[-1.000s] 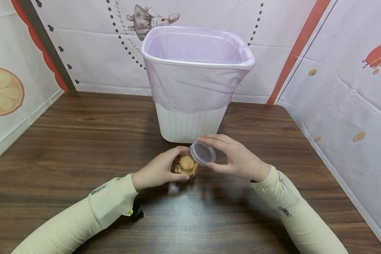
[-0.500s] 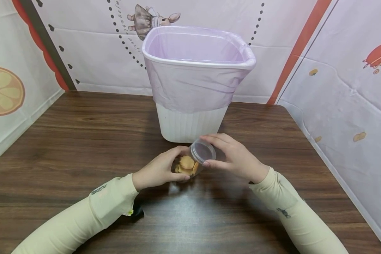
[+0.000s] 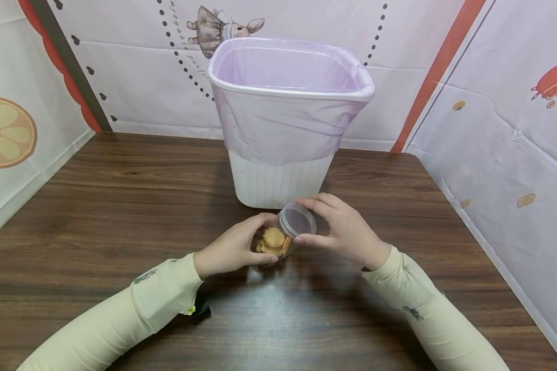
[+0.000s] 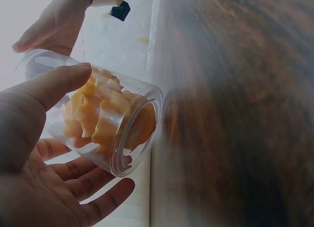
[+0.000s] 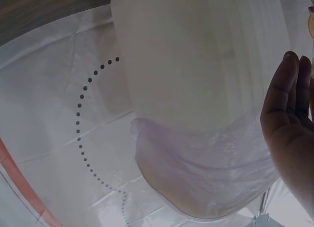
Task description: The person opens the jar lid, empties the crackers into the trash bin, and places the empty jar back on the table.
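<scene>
A clear plastic jar (image 4: pixel 110 116) with yellow-orange, wavy-edged snack pieces (image 3: pixel 273 240) inside is held tilted, close over the table. My left hand (image 3: pixel 234 247) grips its side, thumb on the near side and fingers around the far side. The jar's round translucent lid (image 3: pixel 297 219) faces up and to the right. Around the lid's rim my right hand (image 3: pixel 343 226) spreads thumb and fingers, fingertips at the upper edge and thumb at the lower right. In the right wrist view, only part of the right hand (image 5: pixel 289 119) shows at the right edge.
Just behind the hands stands a tall white bin (image 3: pixel 278 180) lined with a thin purple bag (image 3: pixel 283 123). The brown wooden table (image 3: pixel 120 206) is bordered by printed cloth walls (image 3: pixel 492 129) at the back and sides. Something small and black (image 3: pixel 201 312) shows under the left cuff.
The right hand has turned slightly at the lid, its fingertips shifting a little right and its thumb a little left. The left hand and jar have stayed nearly still.
</scene>
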A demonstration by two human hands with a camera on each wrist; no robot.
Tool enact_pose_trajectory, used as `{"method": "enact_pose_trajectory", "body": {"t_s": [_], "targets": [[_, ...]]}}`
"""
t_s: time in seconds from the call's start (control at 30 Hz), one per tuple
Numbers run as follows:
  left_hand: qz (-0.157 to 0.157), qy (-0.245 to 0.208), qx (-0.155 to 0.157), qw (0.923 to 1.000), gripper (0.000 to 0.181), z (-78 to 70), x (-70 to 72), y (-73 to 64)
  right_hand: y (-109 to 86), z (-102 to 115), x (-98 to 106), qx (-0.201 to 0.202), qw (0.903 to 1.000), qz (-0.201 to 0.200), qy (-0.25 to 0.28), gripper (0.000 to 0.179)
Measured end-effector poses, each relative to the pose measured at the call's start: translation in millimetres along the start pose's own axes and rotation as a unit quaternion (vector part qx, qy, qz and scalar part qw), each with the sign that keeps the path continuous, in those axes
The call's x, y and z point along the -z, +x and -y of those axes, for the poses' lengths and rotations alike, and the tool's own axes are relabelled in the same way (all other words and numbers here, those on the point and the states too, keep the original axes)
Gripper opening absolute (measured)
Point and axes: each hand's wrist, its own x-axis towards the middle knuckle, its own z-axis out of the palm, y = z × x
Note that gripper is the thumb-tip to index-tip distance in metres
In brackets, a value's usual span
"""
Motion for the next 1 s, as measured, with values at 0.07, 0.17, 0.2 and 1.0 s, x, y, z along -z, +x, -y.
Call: {"method": "enact_pose_trajectory", "body": {"t_s": [0.07, 0.17, 0.2, 1.0], "targets": [[0.0, 0.0, 0.0, 1.0, 0.065, 0.0, -0.1, 0.1, 0.0, 0.7, -1.0, 0.0, 1.0, -0.007, -0.004, 0.064], [0.0, -0.001, -0.001, 1.0, 0.066, 0.1, -0.2, 0.3, 0.0, 0.6, -1.8, -0.002, 0.9999, -0.009, -0.005, 0.063], [0.0, -0.001, -0.002, 1.0, 0.066, 0.2, -0.2, 0.4, 0.0, 0.5, -1.9, -0.003, 1.0, -0.008, -0.004, 0.063], [-0.004, 0.005, -0.011, 0.9999, 0.066, 1.7, -1.5, 0.2, 1.0, -3.9, 1.9, 0.056, 0.9979, 0.019, 0.025, 0.062]]}}
